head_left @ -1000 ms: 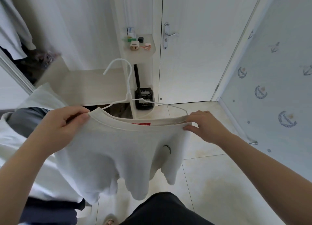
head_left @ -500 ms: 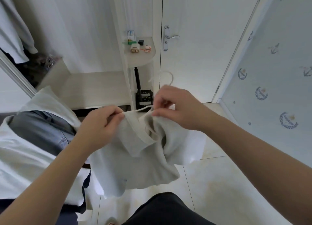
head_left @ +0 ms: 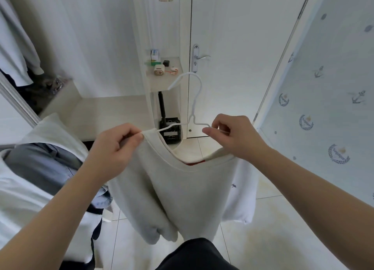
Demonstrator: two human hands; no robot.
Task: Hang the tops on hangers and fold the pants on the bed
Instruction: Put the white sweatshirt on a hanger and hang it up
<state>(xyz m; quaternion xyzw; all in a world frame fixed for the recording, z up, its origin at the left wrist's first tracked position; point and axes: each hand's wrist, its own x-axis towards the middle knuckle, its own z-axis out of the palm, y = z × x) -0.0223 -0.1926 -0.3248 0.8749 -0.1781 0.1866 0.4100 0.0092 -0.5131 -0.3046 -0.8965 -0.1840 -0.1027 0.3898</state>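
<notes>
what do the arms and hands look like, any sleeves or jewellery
Left forearm and right forearm are bare to the frame edge, no sleeves in view. Left grip and right grip are ungloved, no rings visible; no watch or band on either wrist.

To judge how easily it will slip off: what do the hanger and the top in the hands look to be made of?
The hanger looks like thin metal wire with a smooth white coating, going by its slim bent rod; plain plastic cannot be ruled out. The top is a soft matte off-white knit, probably cotton, with a ribbed neckline and limp, folding drape.
</notes>
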